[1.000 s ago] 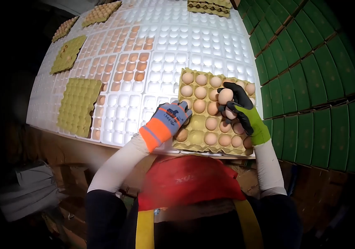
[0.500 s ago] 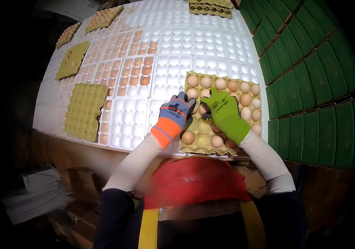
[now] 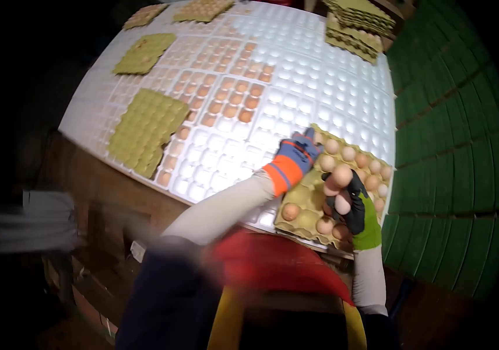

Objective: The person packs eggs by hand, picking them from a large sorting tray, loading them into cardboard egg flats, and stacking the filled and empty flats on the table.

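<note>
Right of centre, low in the frame, the egg tray (image 3: 304,197) slants, left edge running up and rightward, long axis unclear; the right hand (image 3: 361,209) curls around several eggs (image 3: 343,175); the left hand (image 3: 297,154), fingers half bent, meets the tray's upper left, grip hidden

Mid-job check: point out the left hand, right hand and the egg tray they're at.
Left hand (image 3: 297,154), head view, on the back of the glove.
Right hand (image 3: 362,212), head view, on the glove's middle.
Egg tray (image 3: 304,195), head view, on bare cups.

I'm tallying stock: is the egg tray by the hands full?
No, partly full: the tray holds eggs, but bare cups show toward the left.
</note>
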A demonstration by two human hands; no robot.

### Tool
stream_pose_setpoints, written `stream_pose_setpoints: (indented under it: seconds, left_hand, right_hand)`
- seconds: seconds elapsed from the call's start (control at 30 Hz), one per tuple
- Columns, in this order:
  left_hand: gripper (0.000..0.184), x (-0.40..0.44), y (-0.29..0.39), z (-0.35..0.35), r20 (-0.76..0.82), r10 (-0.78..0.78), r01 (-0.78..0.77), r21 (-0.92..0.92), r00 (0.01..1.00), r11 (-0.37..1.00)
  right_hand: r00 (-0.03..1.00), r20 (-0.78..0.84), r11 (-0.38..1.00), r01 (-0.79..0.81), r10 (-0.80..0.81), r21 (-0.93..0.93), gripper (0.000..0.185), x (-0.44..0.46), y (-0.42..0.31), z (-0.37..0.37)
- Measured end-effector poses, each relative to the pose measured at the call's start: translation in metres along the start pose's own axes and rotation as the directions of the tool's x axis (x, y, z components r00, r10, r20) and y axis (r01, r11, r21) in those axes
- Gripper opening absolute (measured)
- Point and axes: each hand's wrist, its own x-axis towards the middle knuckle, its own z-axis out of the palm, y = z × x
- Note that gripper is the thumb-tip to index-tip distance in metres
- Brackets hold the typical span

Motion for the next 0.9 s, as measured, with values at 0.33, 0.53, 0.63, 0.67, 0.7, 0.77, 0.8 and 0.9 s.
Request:
stream_pose_setpoints:
  seconds: [0.33, 0.53, 0.63, 0.67, 0.7, 0.77, 0.8, 0.9]
  left_hand:
    - [0.041, -0.079, -0.127, 0.019, -0.214, -0.509, 0.051, -0.888, 0.834, 0.458]
    - [0.038, -0.124, -0.238, 0.020, -0.102, -0.724, 0.724, -0.045, 0.682, 0.689]
    - [0.033, -0.137, -0.246, 0.047, -0.157, -0.744, 0.724, -0.169, 0.650, 0.669]
    - [0.033, -0.144, -0.248, 0.047, -0.152, -0.738, 0.718, -0.171, 0.657, 0.674]
    - [0.032, -0.155, -0.245, 0.046, -0.191, -0.725, 0.590, -0.465, 0.662, 0.660]
    - [0.029, -0.163, -0.233, 0.036, -0.302, -0.646, 0.435, -0.535, 0.701, 0.724]
    - [0.029, -0.170, -0.229, 0.041, -0.292, -0.648, 0.438, -0.541, 0.703, 0.718]
    - [0.028, -0.165, -0.248, 0.054, -0.264, -0.667, 0.458, -0.552, 0.696, 0.697]
  right_hand:
    - [0.990, 0.140, 0.903, 0.074, -0.015, -0.423, 0.040, 0.088, -0.027, 0.168]
    - [0.914, 0.366, 0.061, 0.382, -0.177, -0.922, 0.045, 0.228, 0.087, 0.224]
    - [0.986, 0.164, -0.292, 0.155, -0.007, -0.944, 0.045, 0.263, 0.122, 0.241]
    - [0.988, 0.154, -0.292, 0.145, -0.010, -0.945, 0.045, 0.269, 0.132, 0.234]
    - [0.978, 0.173, -0.060, 0.166, -0.118, -0.984, 0.044, 0.271, 0.142, 0.219]
    - [0.922, 0.209, 0.051, 0.237, -0.325, -0.970, 0.039, 0.269, 0.153, 0.205]
    - [0.926, 0.202, 0.048, 0.229, -0.318, -0.972, 0.039, 0.260, 0.153, 0.203]
    - [0.892, 0.132, 0.314, 0.286, -0.432, -0.905, 0.036, 0.252, 0.141, 0.219]
